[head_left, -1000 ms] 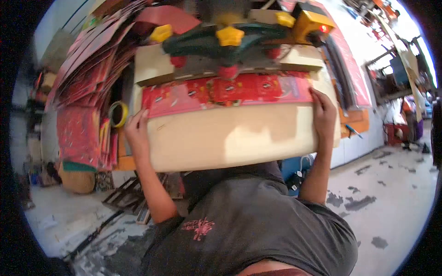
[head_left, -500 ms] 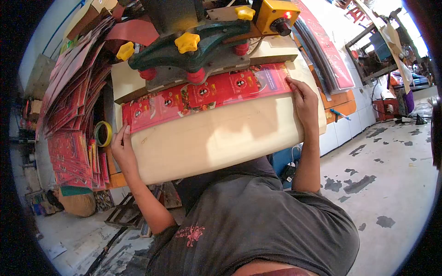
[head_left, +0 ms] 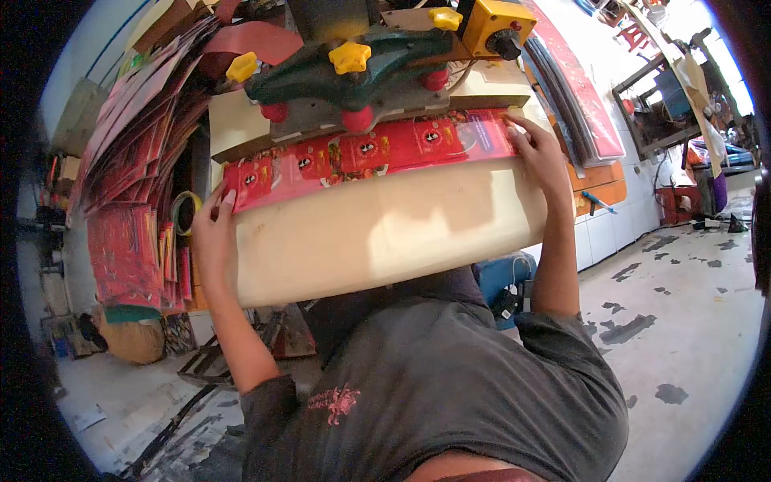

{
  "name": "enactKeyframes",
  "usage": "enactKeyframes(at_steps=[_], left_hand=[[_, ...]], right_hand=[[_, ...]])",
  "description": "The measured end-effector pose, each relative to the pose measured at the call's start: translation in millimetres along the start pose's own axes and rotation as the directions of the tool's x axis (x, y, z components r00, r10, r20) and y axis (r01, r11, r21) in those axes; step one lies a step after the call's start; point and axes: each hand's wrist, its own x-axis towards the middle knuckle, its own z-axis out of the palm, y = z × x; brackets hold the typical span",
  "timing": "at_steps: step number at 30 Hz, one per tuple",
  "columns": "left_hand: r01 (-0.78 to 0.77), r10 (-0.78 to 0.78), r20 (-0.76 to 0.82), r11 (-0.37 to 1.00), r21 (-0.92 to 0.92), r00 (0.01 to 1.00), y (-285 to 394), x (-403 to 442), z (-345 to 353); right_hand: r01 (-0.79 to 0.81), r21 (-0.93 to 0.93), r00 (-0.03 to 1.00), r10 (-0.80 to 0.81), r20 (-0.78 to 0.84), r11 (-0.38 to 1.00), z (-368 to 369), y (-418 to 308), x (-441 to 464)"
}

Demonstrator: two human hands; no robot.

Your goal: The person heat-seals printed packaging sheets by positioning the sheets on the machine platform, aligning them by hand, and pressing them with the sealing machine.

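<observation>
A red printed plastic strip (head_left: 361, 151) lies along the back of a pale board (head_left: 385, 225), below a dark green machine head with yellow knobs and red feet. At the strip's left end, my left hand (head_left: 214, 241) has its fingers close together over the corner. My right hand (head_left: 540, 157) is at the strip's right end, fingertips on the edge. Both hands rest at the board's sides. Whether either hand pinches the strip is hard to see.
Stacks of red printed sheets (head_left: 132, 249) stand at the left, beside a yellow tape roll (head_left: 186, 213). A yellow control box (head_left: 496, 28) sits on the machine. More red sheets (head_left: 574, 96) and a blue pen (head_left: 599, 202) are at the right.
The view has shifted and turned slightly. My right hand's fingers have bent more over the strip's right end, and the control box's red light no longer shows.
</observation>
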Motion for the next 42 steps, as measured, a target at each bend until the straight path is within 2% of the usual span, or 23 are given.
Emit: enactKeyframes(at_steps=[2,3,5,7,11,13,17,18,19,21,23,24,26,28,32,35,36,38,40,42], left_hand=[[-0.001,0.001,0.028,1.000,-0.007,1.000,-2.1,10.0,3.0],[-0.041,0.042,-0.008,0.997,0.065,0.999,-7.3,15.0,8.8],[-0.081,0.088,-0.042,0.987,0.141,0.995,-8.8,18.7,11.7],[-0.072,0.099,-0.085,0.960,0.272,0.991,-6.0,19.3,13.7],[-0.049,0.079,-0.094,0.957,0.284,0.992,-16.6,21.4,14.6],[-0.134,0.164,-0.103,0.959,0.250,0.981,-24.3,22.6,15.1],[-0.078,0.122,-0.127,0.947,0.311,0.984,-24.4,25.0,16.6],[-0.145,0.188,-0.142,0.953,0.267,0.972,-33.4,27.2,20.2],[-0.212,0.250,-0.160,0.951,0.225,0.955,-33.3,27.0,20.7],[-0.178,0.222,-0.169,0.954,0.241,0.960,-29.7,23.7,19.9],[-0.145,0.194,-0.177,0.955,0.257,0.965,-28.0,23.3,18.6],[-0.188,0.224,-0.180,0.962,0.199,0.958,-30.7,25.2,19.3],[-0.229,0.254,-0.187,0.963,0.143,0.949,-30.7,25.2,18.4],[-0.203,0.212,-0.182,0.977,0.064,0.960,-27.1,23.5,17.6],[-0.217,0.226,-0.208,0.974,0.065,0.952,-22.4,17.0,15.0],[-0.140,0.150,-0.271,0.989,0.056,0.951,-13.5,-0.1,7.6],[-0.151,0.160,-0.308,0.987,0.052,0.938,-11.7,-8.5,3.4],[-0.156,0.163,-0.340,0.987,0.048,0.926,-4.7,-25.1,-2.9],[-0.265,0.190,-0.424,0.956,-0.124,0.885,2.7,-42.6,-7.5],[-0.252,0.185,-0.433,0.962,-0.103,0.882,-4.8,-55.5,-18.1]], right_hand=[[0.171,-0.160,0.973,-0.192,-0.131,0.972,12.0,4.8,9.0],[0.175,-0.159,0.972,-0.197,-0.131,0.972,13.7,6.2,10.1],[0.075,-0.148,0.980,-0.100,-0.172,0.986,16.7,-2.8,7.8],[0.054,-0.143,0.979,-0.081,-0.189,0.988,18.5,-9.9,2.4],[-0.031,-0.211,0.985,-0.006,-0.172,0.977,14.6,-14.7,1.6],[-0.005,-0.201,0.981,-0.034,-0.190,0.980,17.3,-10.4,2.4],[0.029,-0.175,0.972,-0.069,-0.224,0.984,18.8,-19.8,-3.0],[0.035,-0.173,0.973,-0.073,-0.221,0.984,19.7,-20.5,-4.1],[0.039,-0.155,0.968,-0.076,-0.238,0.987,20.4,-19.8,-5.2],[0.051,-0.132,0.966,-0.083,-0.246,0.990,23.7,-12.2,-2.0],[0.239,0.106,0.926,-0.194,-0.323,0.965,28.2,-9.2,0.8],[0.242,0.111,0.928,-0.196,-0.317,0.964,27.7,-9.1,-1.0],[0.087,0.221,0.966,-0.027,-0.259,0.971,16.6,-37.3,-14.6],[0.148,0.195,0.955,-0.089,-0.284,0.970,17.0,-25.6,-11.5],[0.207,0.232,0.940,-0.128,-0.315,0.950,14.8,-11.8,-8.2],[0.153,0.385,0.952,-0.031,-0.306,0.910,9.9,-10.3,-18.9],[0.151,0.384,0.952,-0.029,-0.306,0.911,6.0,-6.0,-23.1],[0.247,0.382,0.933,-0.111,-0.342,0.891,-2.9,2.9,-32.1],[0.315,0.511,0.924,-0.134,-0.359,0.800,-12.0,-1.8,-45.0],[0.310,0.544,0.918,-0.098,-0.383,0.780,-22.6,-21.4,-61.2]])
